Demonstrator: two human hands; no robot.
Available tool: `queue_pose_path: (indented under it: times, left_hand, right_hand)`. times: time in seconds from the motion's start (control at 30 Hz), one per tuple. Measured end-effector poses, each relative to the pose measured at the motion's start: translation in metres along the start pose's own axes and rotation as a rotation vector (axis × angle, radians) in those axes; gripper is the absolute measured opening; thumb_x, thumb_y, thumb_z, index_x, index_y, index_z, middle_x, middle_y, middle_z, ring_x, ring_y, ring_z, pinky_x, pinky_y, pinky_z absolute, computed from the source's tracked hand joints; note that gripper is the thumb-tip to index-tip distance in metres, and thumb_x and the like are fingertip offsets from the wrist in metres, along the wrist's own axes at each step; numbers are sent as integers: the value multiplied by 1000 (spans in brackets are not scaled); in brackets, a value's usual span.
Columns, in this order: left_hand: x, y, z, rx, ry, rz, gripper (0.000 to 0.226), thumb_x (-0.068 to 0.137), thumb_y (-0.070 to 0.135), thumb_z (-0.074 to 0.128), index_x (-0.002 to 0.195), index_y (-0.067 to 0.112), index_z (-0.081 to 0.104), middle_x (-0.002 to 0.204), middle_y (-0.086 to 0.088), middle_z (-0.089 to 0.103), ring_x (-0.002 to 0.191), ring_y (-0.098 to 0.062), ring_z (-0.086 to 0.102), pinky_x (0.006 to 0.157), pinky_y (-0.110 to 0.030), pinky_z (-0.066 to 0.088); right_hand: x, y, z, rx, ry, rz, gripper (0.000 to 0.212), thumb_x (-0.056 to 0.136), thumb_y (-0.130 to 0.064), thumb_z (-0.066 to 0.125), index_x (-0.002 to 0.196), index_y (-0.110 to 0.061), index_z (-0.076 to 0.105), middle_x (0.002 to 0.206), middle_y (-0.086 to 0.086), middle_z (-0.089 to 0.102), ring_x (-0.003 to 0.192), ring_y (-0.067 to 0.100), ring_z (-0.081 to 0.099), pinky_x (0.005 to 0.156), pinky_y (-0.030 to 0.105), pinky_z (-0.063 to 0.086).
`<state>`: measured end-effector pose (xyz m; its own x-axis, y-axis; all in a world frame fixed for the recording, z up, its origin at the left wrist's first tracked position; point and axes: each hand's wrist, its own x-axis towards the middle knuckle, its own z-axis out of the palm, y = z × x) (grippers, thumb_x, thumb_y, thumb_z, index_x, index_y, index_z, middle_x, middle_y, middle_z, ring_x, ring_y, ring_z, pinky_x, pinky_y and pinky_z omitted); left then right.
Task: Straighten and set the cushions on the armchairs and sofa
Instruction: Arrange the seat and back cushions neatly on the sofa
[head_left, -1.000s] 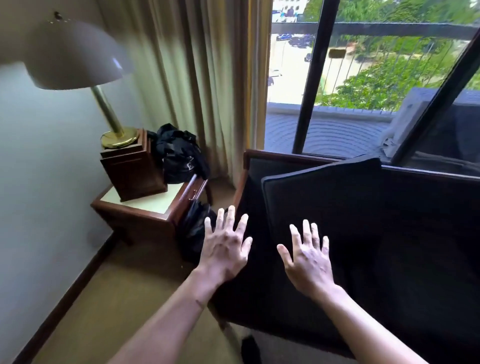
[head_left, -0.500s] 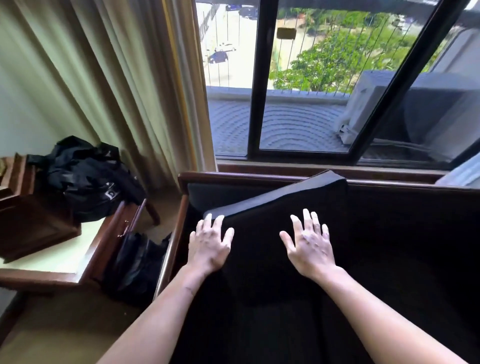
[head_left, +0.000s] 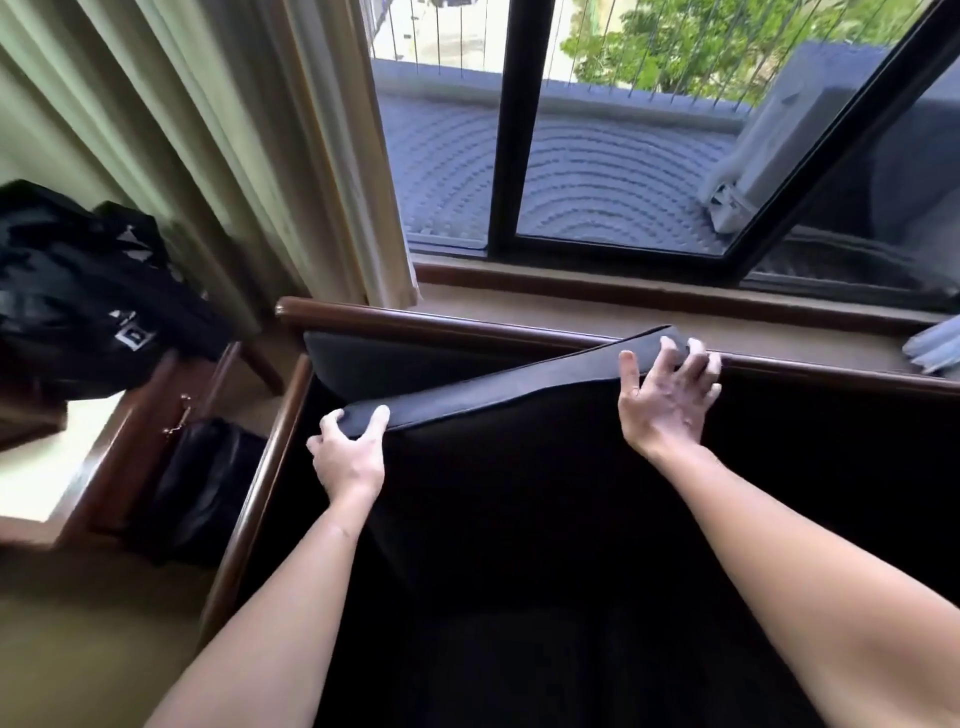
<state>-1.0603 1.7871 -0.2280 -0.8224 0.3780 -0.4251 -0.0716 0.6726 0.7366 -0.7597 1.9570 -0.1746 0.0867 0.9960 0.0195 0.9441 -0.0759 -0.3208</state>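
A black back cushion (head_left: 498, 384) leans crookedly in the dark wood-framed sofa (head_left: 415, 325), its left top corner lower than its right. My left hand (head_left: 349, 449) grips the cushion's left top corner, thumb and fingers wrapped over the edge. Over at the right top corner, near the sofa's back rail, my right hand (head_left: 667, 387) lies with fingers curled over the cushion's edge. Behind the leaning cushion a second dark back pad (head_left: 374, 358) shows at the sofa's left end.
A wooden side table (head_left: 104, 457) stands left of the sofa with a black bag (head_left: 88, 296) on it, and another black bag (head_left: 202, 483) sits on the floor between them. Curtains (head_left: 208, 130) and a window (head_left: 613, 130) with a sill lie just behind the sofa back.
The view has dropped and moved closer to the sofa. Both hands went from flat on the cushion's face up to its top edge and closed on it.
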Motion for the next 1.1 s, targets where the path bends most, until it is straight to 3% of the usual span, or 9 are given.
queue_pose_path:
  times: [0.1,0.27,0.47,0.53,0.63,0.77,0.87,0.93,1.1]
  left_hand:
    - [-2,-3,2,-262,54,-168,96,76,50,92,155,16,49,148,-9,55,130,-28,59,109,-36,45]
    - [-9,-23,4,-491,58,-256,99,50,54,96,137,15,68,131,-2,73,121,-22,69,110,-36,52]
    - [-49,-62,-17,-604,51,-209,58,69,28,94,122,15,74,119,0,79,112,-15,73,114,-38,51]
    - [-66,-76,-26,-656,3,-239,55,69,25,95,120,15,76,119,-2,80,110,-18,75,110,-41,53]
    - [-82,-86,-37,-755,-41,-376,67,55,29,96,117,8,81,118,-14,81,108,-36,78,103,-57,59]
    - [-96,-73,-46,-845,-123,-432,44,61,29,80,103,14,79,108,-17,78,96,-39,76,85,-48,62]
    - [-86,-60,-57,-871,-119,-372,41,59,35,81,98,20,79,113,-14,78,108,-39,75,97,-51,59]
    - [-76,-46,-65,-873,-101,-289,35,64,34,80,96,21,83,114,-9,80,113,-35,76,99,-47,59]
    - [-47,9,-84,-850,-117,-99,11,78,23,74,85,18,80,92,-2,78,90,-25,76,75,-32,58]
  right_hand:
    - [10,3,6,215,103,109,68,92,-54,49,142,-8,40,142,23,38,129,47,38,112,56,32]
    - [1,17,11,446,110,222,68,84,-57,58,139,-25,36,137,18,45,123,40,51,113,52,36]
    - [-48,42,-3,677,220,282,71,77,-48,71,131,-12,43,131,11,49,118,35,53,92,36,40]
    - [-69,55,-11,714,198,286,62,80,-43,71,127,-15,41,129,7,51,112,33,56,88,34,38]
    - [-95,64,-23,794,217,305,53,81,-41,65,122,-18,41,124,3,57,107,28,58,86,33,39]
    - [-108,58,-35,919,296,335,52,78,-34,62,121,-11,44,126,10,57,111,26,56,90,31,41]
    - [-113,49,-40,974,351,349,50,77,-30,63,118,-7,45,122,10,56,110,27,56,85,18,39]
    - [-118,43,-43,1005,370,353,45,77,-29,63,115,-12,44,121,11,56,108,27,57,85,17,40]
    - [-114,14,-42,1077,363,415,42,78,-30,64,110,-20,39,126,17,59,107,27,59,92,34,44]
